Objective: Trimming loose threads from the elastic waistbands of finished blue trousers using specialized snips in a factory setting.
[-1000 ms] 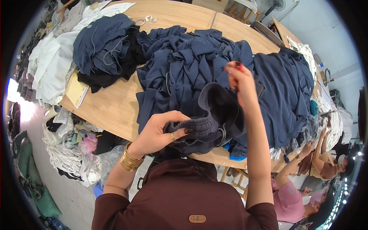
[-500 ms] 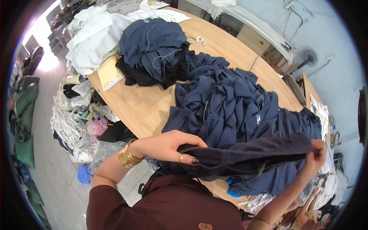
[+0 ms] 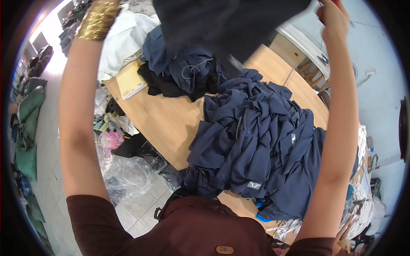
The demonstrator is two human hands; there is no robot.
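Dark garment (image 3: 230,25) now raised overhead

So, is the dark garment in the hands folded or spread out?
Spread out: the dark garment hangs wide above the table, its right corner gripped by the right hand.

Both arms are raised. The right hand (image 3: 334,19) grips the edge of a dark garment (image 3: 230,25) held up at the top of the view. The left hand is out of frame; gold bangles (image 3: 97,19) show on its wrist. Below, a navy pile (image 3: 256,141) lies on the wooden table (image 3: 162,123), beside a yellow notebook (image 3: 129,81).
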